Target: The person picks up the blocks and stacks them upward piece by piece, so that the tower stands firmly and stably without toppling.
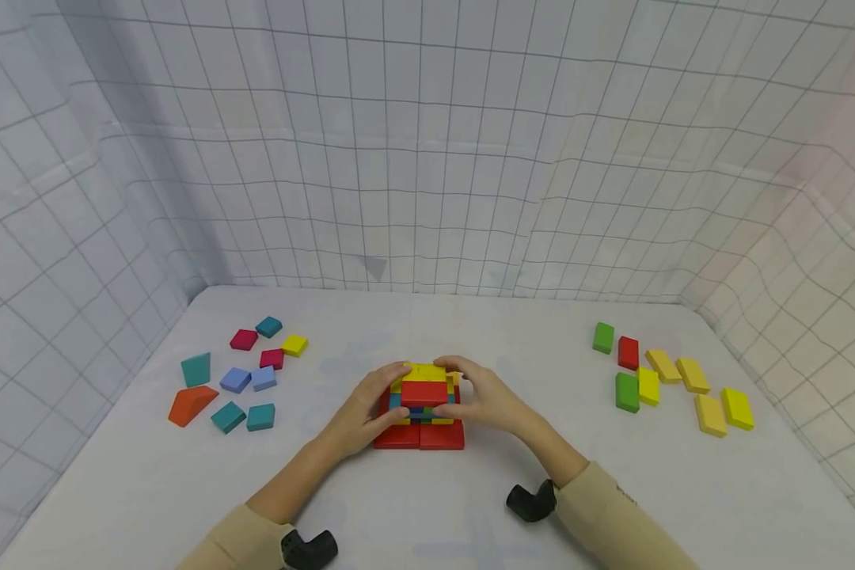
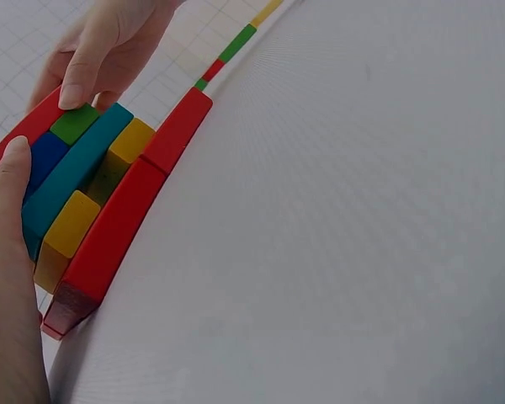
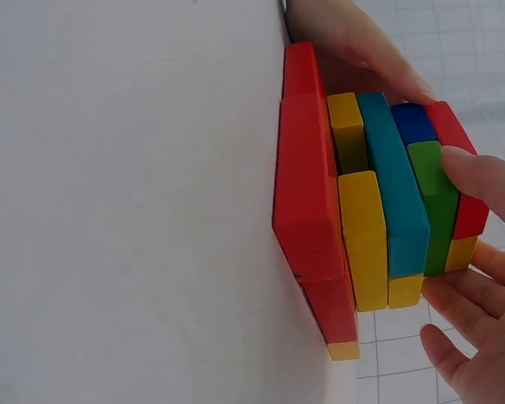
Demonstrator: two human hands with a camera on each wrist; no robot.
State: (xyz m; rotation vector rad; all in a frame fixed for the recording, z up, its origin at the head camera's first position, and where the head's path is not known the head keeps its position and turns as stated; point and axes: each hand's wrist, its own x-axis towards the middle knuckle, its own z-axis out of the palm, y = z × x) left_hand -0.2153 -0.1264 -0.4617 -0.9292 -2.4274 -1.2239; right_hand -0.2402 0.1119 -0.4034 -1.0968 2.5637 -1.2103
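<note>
Between the two hands a stack of blocks (image 1: 424, 396) stands upright on its broad base. Its layers lie flat, and the teal plank (image 3: 396, 185) in the middle has its long axis running from the left hand (image 1: 366, 408) across to the right hand (image 1: 492, 400). The red block (image 1: 424, 389) at the top runs the same way, with one long face turned to the person.

Both hands hold the upper part of the stack, one from each side, thumbs on the near face and fingers curved over toward the far side.

The white table (image 1: 413, 514) spreads out beneath them, and a pale curtain (image 1: 427, 119) with a dark grid rises beyond the hands and on both sides. Well out to the left of the left hand lie small loose blocks, among them an orange wedge (image 1: 191, 405); well out beyond the right hand are yellow bars (image 1: 710, 416), with green and red pieces.

The stack is smooth and brightly coloured: red base blocks (image 2: 109, 236), yellow blocks (image 3: 366, 240) with a gap between them, the teal plank, then blue (image 2: 46, 164) and green (image 3: 435, 202) side by side under the red.
</note>
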